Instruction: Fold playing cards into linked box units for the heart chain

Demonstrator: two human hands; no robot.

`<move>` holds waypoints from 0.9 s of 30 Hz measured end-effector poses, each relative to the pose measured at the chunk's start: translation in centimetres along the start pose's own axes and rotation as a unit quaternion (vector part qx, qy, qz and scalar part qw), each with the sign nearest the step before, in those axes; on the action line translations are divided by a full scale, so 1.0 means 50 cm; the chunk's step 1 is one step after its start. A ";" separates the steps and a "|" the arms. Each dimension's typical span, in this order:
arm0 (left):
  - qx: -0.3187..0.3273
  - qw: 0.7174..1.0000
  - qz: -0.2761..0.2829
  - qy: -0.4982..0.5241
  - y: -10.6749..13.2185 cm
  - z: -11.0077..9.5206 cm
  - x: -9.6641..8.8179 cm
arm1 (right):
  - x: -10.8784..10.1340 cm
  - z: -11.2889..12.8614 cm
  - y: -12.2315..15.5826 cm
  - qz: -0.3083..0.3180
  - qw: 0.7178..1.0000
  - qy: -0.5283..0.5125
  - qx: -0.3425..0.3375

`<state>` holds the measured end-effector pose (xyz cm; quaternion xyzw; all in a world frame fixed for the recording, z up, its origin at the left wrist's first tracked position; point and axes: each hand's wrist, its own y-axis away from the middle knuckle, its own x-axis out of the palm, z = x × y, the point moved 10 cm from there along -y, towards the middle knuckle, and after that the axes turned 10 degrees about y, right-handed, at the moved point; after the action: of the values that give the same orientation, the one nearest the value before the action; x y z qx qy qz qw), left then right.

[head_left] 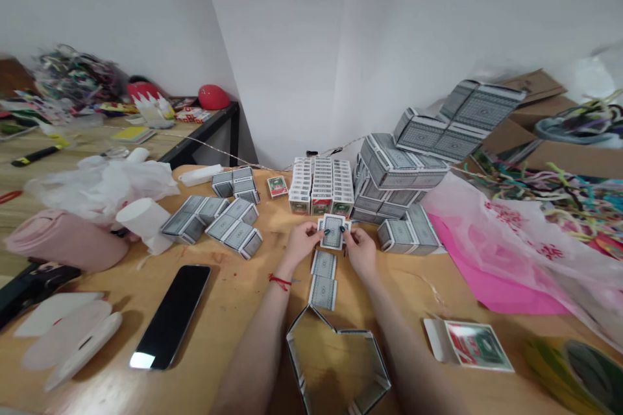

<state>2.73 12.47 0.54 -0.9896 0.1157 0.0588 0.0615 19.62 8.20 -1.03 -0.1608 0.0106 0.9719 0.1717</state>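
My left hand (pixel 300 244) and my right hand (pixel 361 250) pinch a playing card (pixel 333 233) between them, its grey patterned back facing up. Another card edge shows beneath it on the right; whether the two are joined I cannot tell. Below my hands, two grey-backed pieces made of cards (pixel 323 292) lie in a short column on the table. Closest to me, between my forearms, stands a hollow heart-shaped frame (pixel 291 351) with card walls. Just beyond my hands are several stacked card boxes (pixel 312 185).
Grey folded-card blocks (pixel 235 228) sit left of centre, and more are piled high at the right (pixel 389 159). A black phone (pixel 171 316) lies at left, near a paper roll (pixel 142 219). An opened card box (pixel 477 345), pink sheet (pixel 479 272) and tape roll (pixel 552 363) occupy the right.
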 end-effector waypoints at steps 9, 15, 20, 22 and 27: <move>-0.012 1.000 0.002 0.002 0.000 -0.002 0.001 | -0.006 0.015 0.002 -0.006 1.000 -0.004 -0.004; 0.031 0.996 -0.077 0.015 0.005 -0.024 -0.023 | -0.023 -0.007 0.005 -0.037 0.995 -0.085 0.046; 0.052 0.997 -0.054 0.019 0.016 -0.041 -0.008 | 0.041 0.006 0.011 0.118 0.958 -0.247 0.089; 0.070 0.997 -0.028 0.013 0.020 -0.053 0.003 | 0.054 0.013 0.014 0.149 0.938 -0.297 0.101; 0.120 0.992 -0.025 0.010 0.025 -0.071 -0.002 | 0.047 0.003 0.007 0.117 0.941 -0.303 0.091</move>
<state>2.72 10.82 3.93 -0.9782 0.0980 0.0334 0.1801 17.36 8.65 -1.66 0.1599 0.0652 0.9828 0.0660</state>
